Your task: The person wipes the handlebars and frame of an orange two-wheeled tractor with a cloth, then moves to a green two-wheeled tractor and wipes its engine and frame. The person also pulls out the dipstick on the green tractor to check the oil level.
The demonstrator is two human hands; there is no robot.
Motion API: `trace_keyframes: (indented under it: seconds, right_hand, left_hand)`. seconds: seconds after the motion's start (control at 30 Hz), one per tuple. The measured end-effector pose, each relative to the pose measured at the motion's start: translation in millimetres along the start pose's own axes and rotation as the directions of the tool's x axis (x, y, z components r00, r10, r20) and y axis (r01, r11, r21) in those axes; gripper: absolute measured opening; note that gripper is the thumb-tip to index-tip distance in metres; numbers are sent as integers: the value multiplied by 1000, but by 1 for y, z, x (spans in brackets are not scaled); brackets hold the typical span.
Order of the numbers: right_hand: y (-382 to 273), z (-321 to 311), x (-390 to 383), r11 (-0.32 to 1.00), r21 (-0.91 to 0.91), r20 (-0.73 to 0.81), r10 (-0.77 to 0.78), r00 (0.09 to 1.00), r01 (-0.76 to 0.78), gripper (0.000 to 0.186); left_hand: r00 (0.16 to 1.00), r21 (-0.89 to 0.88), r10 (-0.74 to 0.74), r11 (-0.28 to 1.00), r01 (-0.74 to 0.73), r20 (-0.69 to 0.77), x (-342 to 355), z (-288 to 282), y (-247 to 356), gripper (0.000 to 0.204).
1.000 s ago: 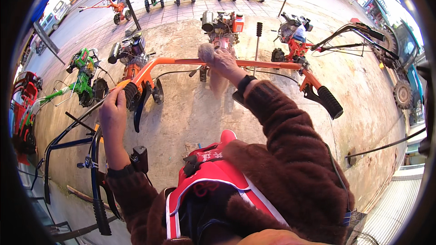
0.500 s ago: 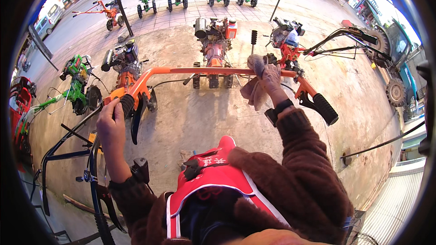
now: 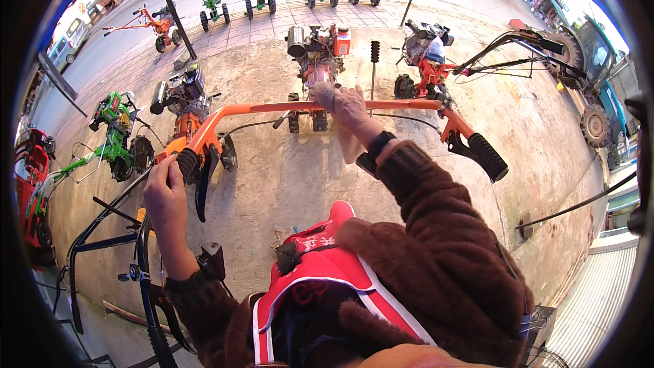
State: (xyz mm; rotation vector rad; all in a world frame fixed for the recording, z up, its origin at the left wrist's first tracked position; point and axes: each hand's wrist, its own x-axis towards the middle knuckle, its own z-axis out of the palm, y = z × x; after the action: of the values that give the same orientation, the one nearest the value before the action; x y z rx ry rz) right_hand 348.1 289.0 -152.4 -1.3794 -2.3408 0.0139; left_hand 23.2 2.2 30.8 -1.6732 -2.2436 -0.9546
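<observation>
An orange handlebar (image 3: 279, 106) spans the view in front of me, with a black ribbed grip and a black lever at each end. It appears to belong to the walk-behind tiller (image 3: 319, 54) standing beyond it. My left hand (image 3: 165, 194) is closed at the left grip (image 3: 188, 161), thumb and fingertips against it. Around the middle of the crossbar, my right hand (image 3: 352, 113) presses a greyish-pink cloth (image 3: 324, 96), whose loose end hangs below the bar. The right grip (image 3: 488, 157) is untouched.
More tillers stand close by: an orange one (image 3: 189, 109) and a green one (image 3: 116, 133) at left, a red one (image 3: 428, 61) at right. Several green tillers line the paving at the back. Black handlebars (image 3: 139, 252) rise beside my left arm. A tractor (image 3: 596, 75) stands far right.
My right hand has slid the cloth leftward along the crossbar, from near its right bend to the middle. My left hand stays at the left grip.
</observation>
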Motion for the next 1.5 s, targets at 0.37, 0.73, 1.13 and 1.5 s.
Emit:
trace_keyframes:
  seconds: [0.37,0.73,1.13,1.5]
  right_hand:
    - [-26,8,16,995,28,-10,-95,995,95,40]
    - [81,-51,-49,993,-105,-20,47,999,-48,41]
    - [114,-30,-175,642,671,49,462,886,-371,34]
    - [224,-181,-297,435,846,-115,713,692,-309,32]
  left_hand:
    - [996,-15,-70,997,72,62,-1,-5,3,27]
    - [984,-53,-147,987,153,101,0,-5,4,33]
    - [962,-67,-227,969,239,152,1,-5,5,38]
    - [978,-124,-172,975,187,121,2,0,-9,34]
